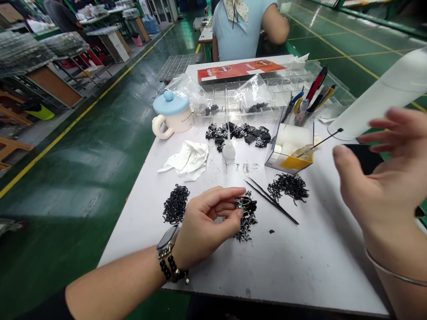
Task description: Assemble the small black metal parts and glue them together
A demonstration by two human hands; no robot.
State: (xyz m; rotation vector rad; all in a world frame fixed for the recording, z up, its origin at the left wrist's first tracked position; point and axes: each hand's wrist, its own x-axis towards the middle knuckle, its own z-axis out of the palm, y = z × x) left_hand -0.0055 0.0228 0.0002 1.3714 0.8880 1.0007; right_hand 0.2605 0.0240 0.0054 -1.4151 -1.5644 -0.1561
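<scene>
My left hand (pixel 213 218) wears a watch and a beaded bracelet. Its thumb and fingertips pinch a small black part with shiny metal pieces (pixel 246 203). Below lies a pile of small black and silver pieces (pixel 244 229), partly hidden by that hand. My right hand (pixel 387 173) is raised at the right, thumb and fingers apart, holding nothing; it is slightly blurred. Black tweezers (pixel 273 202) lie on the table between the hands. Beside them is a heap of short black curved pieces (pixel 289 187); a similar heap (pixel 176 204) lies left of my left hand.
On the white table (pixel 300 266) stand a lidded mug (pixel 173 113), a clear pen holder (pixel 290 146) and a white cylinder (pixel 376 93). A crumpled cloth (pixel 187 161), a nozzle-tipped bottle (pixel 228 149) and black assembled parts (pixel 240 132) lie mid-table. Another person (pixel 240 33) sits opposite.
</scene>
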